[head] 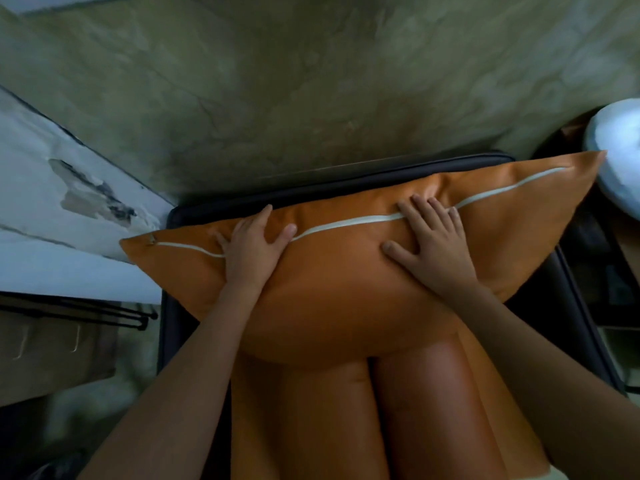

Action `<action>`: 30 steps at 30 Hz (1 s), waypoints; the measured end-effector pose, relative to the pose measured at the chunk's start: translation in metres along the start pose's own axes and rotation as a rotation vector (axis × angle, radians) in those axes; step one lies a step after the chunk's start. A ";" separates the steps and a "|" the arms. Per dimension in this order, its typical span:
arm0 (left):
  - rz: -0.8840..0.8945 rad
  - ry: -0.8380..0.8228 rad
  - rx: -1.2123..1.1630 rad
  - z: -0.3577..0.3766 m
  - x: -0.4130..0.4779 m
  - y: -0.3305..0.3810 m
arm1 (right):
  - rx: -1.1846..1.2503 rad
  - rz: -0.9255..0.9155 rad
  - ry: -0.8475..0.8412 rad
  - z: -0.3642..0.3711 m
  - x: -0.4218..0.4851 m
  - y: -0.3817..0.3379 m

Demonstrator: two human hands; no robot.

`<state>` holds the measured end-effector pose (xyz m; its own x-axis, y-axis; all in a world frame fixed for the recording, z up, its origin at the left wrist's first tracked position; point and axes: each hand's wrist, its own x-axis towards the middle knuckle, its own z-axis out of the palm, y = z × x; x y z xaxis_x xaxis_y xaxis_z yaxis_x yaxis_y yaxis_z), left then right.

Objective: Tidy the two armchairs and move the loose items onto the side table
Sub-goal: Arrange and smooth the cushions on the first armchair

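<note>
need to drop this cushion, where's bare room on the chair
Bare: the orange seat below the orange cushion, between your forearms. The left hand and right hand take up the cushion's top edge along the dark chair back. Crowded on the right: the cushion's corner reaches the white rounded object.

Orange cushion (339,296) with white stripe (346,223), dark armchair frame (311,194), mottled greenish wall (311,81), possibly marbled.
</note>
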<state>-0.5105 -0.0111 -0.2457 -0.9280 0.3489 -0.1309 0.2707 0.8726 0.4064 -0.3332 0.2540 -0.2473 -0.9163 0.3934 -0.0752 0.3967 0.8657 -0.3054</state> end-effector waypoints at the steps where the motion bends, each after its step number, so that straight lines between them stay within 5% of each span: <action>1: 0.024 -0.025 0.005 0.001 0.002 0.000 | -0.003 0.011 0.001 0.002 0.004 -0.001; 20: 0.179 -0.022 0.015 0.002 -0.059 0.004 | 0.148 0.095 0.227 0.004 -0.033 -0.013; 25: 0.170 0.001 -0.025 0.008 -0.050 0.005 | 0.057 0.060 0.130 -0.008 -0.011 -0.012; 30: 0.147 0.111 -0.108 0.012 -0.048 0.007 | -0.029 -0.111 -0.153 -0.030 0.031 0.008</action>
<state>-0.4607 -0.0179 -0.2471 -0.9047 0.4246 0.0354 0.3819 0.7711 0.5095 -0.3571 0.2827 -0.2236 -0.9514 0.2449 -0.1866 0.2918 0.9105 -0.2929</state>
